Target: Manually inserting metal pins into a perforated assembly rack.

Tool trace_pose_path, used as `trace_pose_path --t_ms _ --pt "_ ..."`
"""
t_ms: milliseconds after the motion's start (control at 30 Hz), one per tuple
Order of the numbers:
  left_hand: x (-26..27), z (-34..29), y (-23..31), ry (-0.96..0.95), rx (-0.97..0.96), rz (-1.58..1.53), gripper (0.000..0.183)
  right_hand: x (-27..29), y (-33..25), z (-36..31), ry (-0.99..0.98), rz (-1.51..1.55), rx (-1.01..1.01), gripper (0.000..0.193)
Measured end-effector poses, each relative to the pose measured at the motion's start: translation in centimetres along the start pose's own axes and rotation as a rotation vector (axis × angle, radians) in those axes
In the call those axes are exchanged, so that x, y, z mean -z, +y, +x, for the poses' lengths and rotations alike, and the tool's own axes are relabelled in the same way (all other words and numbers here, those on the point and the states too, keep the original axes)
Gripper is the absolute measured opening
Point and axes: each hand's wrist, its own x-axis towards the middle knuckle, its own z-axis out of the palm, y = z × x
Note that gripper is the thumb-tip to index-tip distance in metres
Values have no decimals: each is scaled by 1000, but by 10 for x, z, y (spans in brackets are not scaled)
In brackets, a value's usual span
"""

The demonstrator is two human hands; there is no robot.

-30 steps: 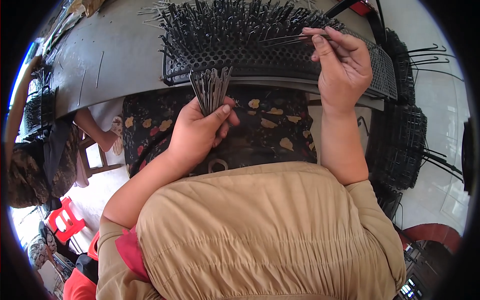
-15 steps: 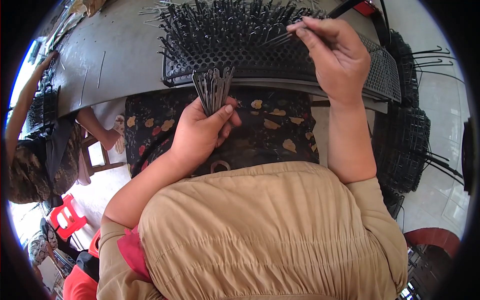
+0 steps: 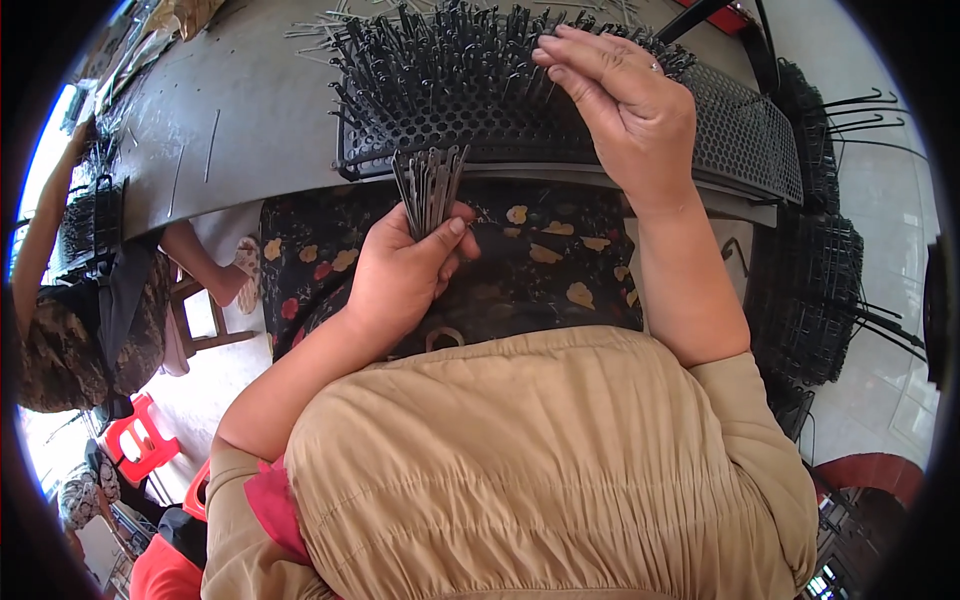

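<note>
My left hand is closed around a bundle of thin dark metal rods, held upright above my lap with looped ends fanned out at the top. Up and to the right, my right hand reaches over a black perforated metal rack. Its thumb and fingers come together, but whatever is between the fingertips blends into the dark rods behind. Many black rods with bent or looped tips stand crowded in the rack's holes.
The rack lies on a grey table with a few loose rods at left. Patterned dark cloth covers my lap. Stacked black wire racks stand at right. Another person's arm and leg show at left, near a red stool.
My right hand has moved left over the standing rods; the thin rods seen at its fingertips no longer show clearly. My left hand keeps its bundle, nearly still.
</note>
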Motion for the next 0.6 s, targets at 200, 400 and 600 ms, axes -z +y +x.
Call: trace_pose_path --t_ms 200,400,600 --pt "-2 -1 -1 -16 -15 -14 15 -24 46 13 302 71 411 20" --pt "-1 -2 -1 -72 -39 38 23 6 -32 -31 43 189 -267 18" --pt "-17 -2 0 -140 -113 106 25 -5 -52 -49 -271 908 -878 19"
